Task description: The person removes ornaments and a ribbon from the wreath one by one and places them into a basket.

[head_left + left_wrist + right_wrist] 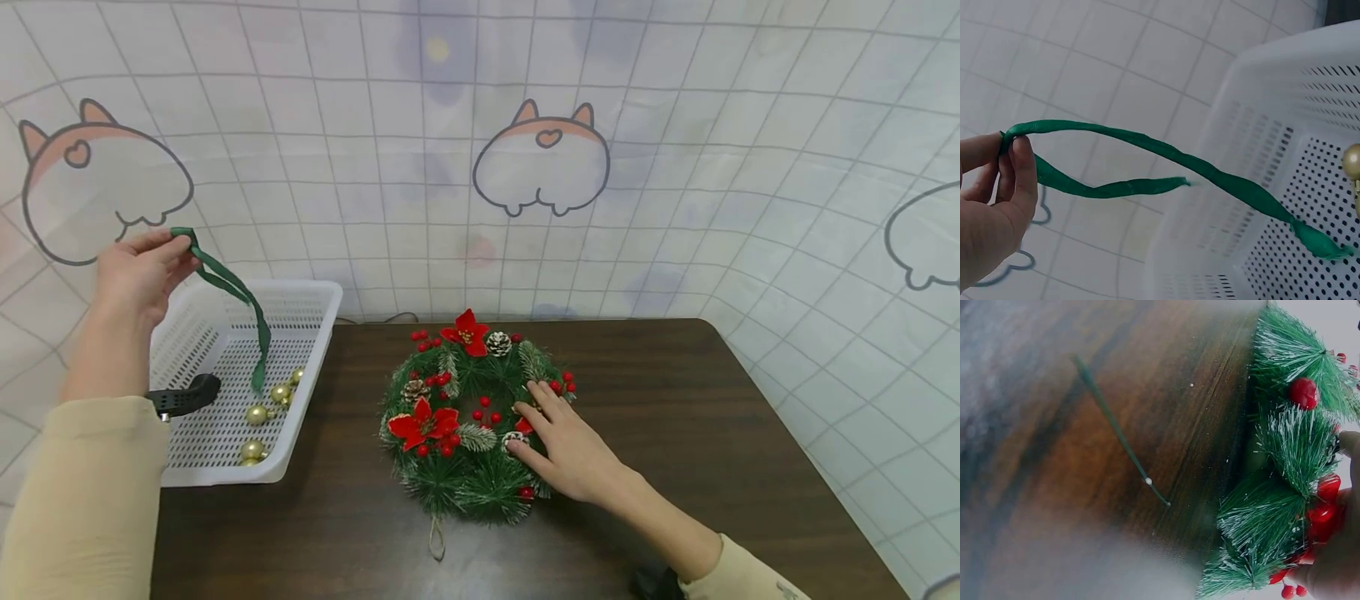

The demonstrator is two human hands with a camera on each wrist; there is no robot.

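Note:
A green ribbon (238, 287) dangles from my left hand (142, 271), pinched between thumb and fingers above the basket's left side. In the left wrist view the ribbon (1147, 142) is folded over at the fingertips, its two tails hanging apart. My right hand (573, 450) rests on the right side of a Christmas wreath (465, 487), fingers spread over the greenery. The wreath carries red poinsettias (423, 423), red berries and frosted pinecones (498, 342). A twine loop (437, 540) sticks out at its near edge. The right wrist view shows the wreath's frosted needles (1272, 512) beside my hand.
A white perforated basket (311, 379) stands on the left of the dark wooden table (675, 400), with several gold baubles (257, 414) along its right side. A patterned cloth (660, 150) hangs behind the table. One loose green needle (1113, 422) lies on the wood.

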